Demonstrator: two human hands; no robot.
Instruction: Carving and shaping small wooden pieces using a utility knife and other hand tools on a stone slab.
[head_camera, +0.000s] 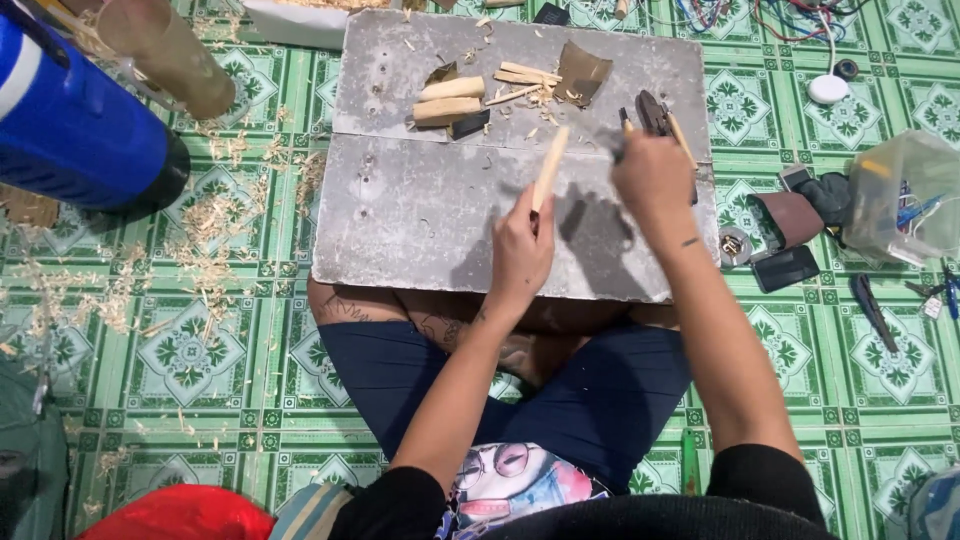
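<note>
Nearest the camera, the person sits cross-legged on the green patterned tile floor (190, 350), knees tucked under the near edge of a grey, scuffed slab surface (420, 215) that rests across the lap. The left hand (520, 250) is closed around the lower end of a slim pale wooden stick (549, 168), holding it upright and tilted slightly right over the middle of the surface. The right hand (652, 178) is curled shut around a small dark-handled tool with a yellowish tip (630, 127); whether it is a knife or a pencil cannot be told. Judging by the pale wood shavings (210, 250) strewn over the floor to the left and across the far half of the surface, much shaping has been done; the stick looks smooth and squared, so the work seems well along, with finishing probably left. Farther back lie short cut pale wood blocks (450, 98), thin splints (528, 75) and a brown curled sheet of sandpaper (580, 72). The near half of the surface is bare, giving room; the right edge is just beside the right hand, with a clear plastic box (900, 195) and dark oddments crowding the floor beyond it.
</note>
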